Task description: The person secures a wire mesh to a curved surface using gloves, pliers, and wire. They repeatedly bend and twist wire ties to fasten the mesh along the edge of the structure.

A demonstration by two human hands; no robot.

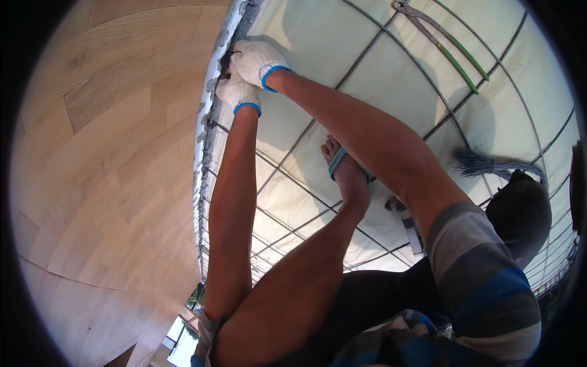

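Observation:
My left hand and my right hand wear white knitted gloves with blue cuffs. They press close together, the right just beyond the left, at the rough grey edge beside a wood-patterned surface. Both hands have their fingers curled in at that edge. Whatever they grip there is hidden by the gloves and the shadowed gap. Thin steel bars form a grid over a pale sheet to the right of my hands. Some bar ends reach the edge just below my left hand.
Pincers with green handles lie on the grid at the upper right. A bundle of thin grey wire rests farther down. Near my sandalled foot lies a hammer. The wood-patterned surface fills the left side, bordered by a jagged white strip.

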